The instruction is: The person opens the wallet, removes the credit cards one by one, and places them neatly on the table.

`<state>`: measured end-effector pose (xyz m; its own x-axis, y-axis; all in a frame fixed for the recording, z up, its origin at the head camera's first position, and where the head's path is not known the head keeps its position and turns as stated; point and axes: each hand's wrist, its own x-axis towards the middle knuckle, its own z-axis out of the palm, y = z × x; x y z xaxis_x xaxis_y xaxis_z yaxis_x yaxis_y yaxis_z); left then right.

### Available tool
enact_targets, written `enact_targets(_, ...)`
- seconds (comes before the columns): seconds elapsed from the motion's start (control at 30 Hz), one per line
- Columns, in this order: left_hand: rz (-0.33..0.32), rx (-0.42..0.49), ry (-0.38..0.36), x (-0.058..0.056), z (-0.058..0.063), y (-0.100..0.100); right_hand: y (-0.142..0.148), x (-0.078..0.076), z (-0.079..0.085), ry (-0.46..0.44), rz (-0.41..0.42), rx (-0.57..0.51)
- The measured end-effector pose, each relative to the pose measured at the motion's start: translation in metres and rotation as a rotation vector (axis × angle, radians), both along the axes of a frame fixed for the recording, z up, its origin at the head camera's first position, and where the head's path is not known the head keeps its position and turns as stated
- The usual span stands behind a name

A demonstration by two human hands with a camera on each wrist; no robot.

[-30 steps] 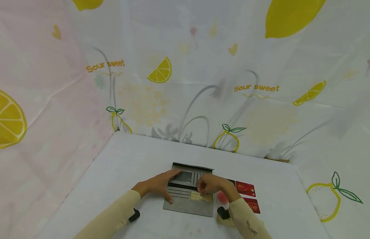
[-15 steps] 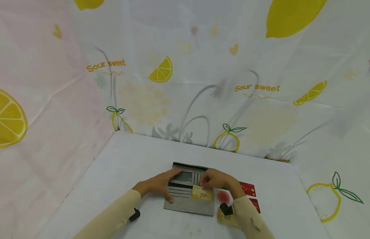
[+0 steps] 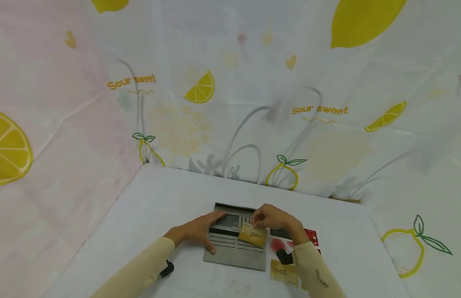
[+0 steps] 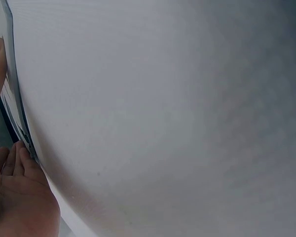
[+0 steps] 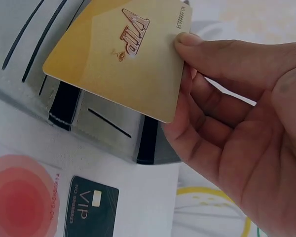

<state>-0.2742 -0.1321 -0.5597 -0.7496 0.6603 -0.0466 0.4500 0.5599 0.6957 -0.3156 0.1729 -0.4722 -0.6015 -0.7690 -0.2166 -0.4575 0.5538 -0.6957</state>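
Note:
A grey wallet (image 3: 234, 260) lies unfolded on the white table, showing rows of card slots and a dark window pocket. My left hand (image 3: 194, 229) rests on its left side, fingers and thumb spread apart; the left wrist view catches only part of this hand (image 4: 27, 205) at the wallet's edge. Between thumb and fingers my right hand (image 3: 276, 217) pinches a gold VIP card (image 3: 253, 235) by one edge. In the right wrist view the card (image 5: 118, 59) is tilted over the slots, its printed face showing, and looks out of any slot.
Right of the wallet lie a dark VIP card (image 5: 92, 207), a white card with a red circle (image 3: 278, 245), another gold card (image 3: 284, 273) and red cards (image 3: 311, 236) partly behind the right forearm. A lemon-printed cloth (image 3: 230, 103) hangs behind the table.
The gold card has moved up from the wallet's lower right slots and now shows more of its face, tilted. My right hand has shifted up and right with it; the left hand stays put.

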Motion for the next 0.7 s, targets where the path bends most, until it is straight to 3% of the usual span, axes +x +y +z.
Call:
enact_targets(0.5, -0.007, -0.011, 0.004, 0.0, 0.003, 0.0, 0.043, 0.001, 0.02, 0.013, -0.043, 0.066)
enact_targets(0.7, -0.007, 0.002, -0.006, 0.002, 0.002, 0.001, 0.066, 0.005, 0.028, 0.065, -0.063, 0.129)
